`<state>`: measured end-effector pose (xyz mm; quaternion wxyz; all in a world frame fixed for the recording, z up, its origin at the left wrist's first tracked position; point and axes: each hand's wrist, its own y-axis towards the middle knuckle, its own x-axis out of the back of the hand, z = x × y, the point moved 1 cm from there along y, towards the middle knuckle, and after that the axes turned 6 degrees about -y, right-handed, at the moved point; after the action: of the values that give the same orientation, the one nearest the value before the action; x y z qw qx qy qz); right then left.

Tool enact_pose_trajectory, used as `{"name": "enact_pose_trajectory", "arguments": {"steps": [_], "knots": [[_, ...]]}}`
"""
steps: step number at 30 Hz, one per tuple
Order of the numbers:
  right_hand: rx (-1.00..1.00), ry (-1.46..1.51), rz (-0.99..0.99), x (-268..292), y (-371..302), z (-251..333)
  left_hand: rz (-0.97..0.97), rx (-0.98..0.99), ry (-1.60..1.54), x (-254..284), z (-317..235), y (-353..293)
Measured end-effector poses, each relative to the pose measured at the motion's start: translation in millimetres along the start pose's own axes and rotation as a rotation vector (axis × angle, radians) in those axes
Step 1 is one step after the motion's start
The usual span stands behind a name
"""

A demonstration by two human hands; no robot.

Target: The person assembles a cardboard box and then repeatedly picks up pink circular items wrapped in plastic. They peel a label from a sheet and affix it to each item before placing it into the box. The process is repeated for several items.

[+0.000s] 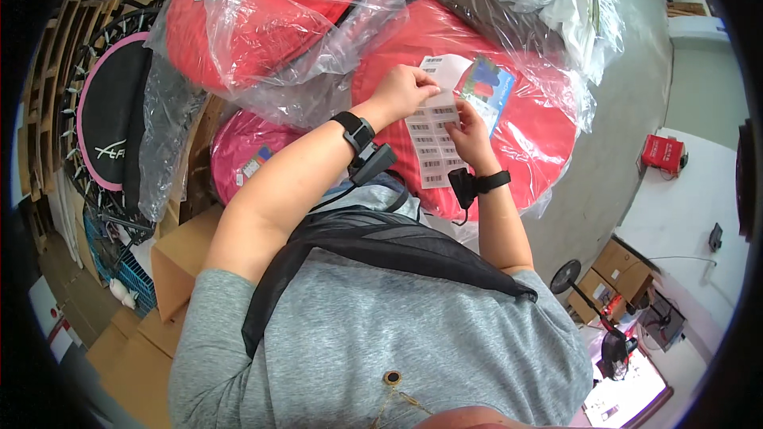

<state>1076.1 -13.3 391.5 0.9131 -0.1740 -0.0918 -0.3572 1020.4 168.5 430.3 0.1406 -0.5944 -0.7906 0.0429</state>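
Note:
A white sheet of barcode labels (429, 160) hangs over a red round pack (536, 131) wrapped in clear plastic. My left hand (404, 94) is closed in a pinch at the sheet's upper part, where the paper bends; whether a single label is between the fingertips is too small to tell. Lower down, my right hand (472, 137) grips the sheet's right edge between thumb and fingers. Just beyond the right hand, a blue and green printed card (486, 89) lies on the red pack under the plastic.
Another red plastic-wrapped pack (270, 24) lies at the far left, with a pink round pack (242, 147) below it. A black trampoline with pink rim (86, 123) leans by wooden pallets (40, 103). Cardboard boxes (179, 258) stand left; a red box (664, 154) is at right.

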Motion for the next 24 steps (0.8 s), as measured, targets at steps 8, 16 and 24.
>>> {"name": "enact_pose_trajectory", "arguments": {"steps": [8, 16, 24], "knots": [[0.128, -0.745, -0.455, 3, -8, -8, -0.366, -0.481, 0.28, 33, -9, -22], [-0.179, 0.495, 0.229, -88, -12, 85, -0.378, -0.825, 0.669, 56, 4, -104], [-0.35, 0.344, 0.535, -209, -30, 107, -0.577, -0.526, 0.858, 118, 62, -228]]}}
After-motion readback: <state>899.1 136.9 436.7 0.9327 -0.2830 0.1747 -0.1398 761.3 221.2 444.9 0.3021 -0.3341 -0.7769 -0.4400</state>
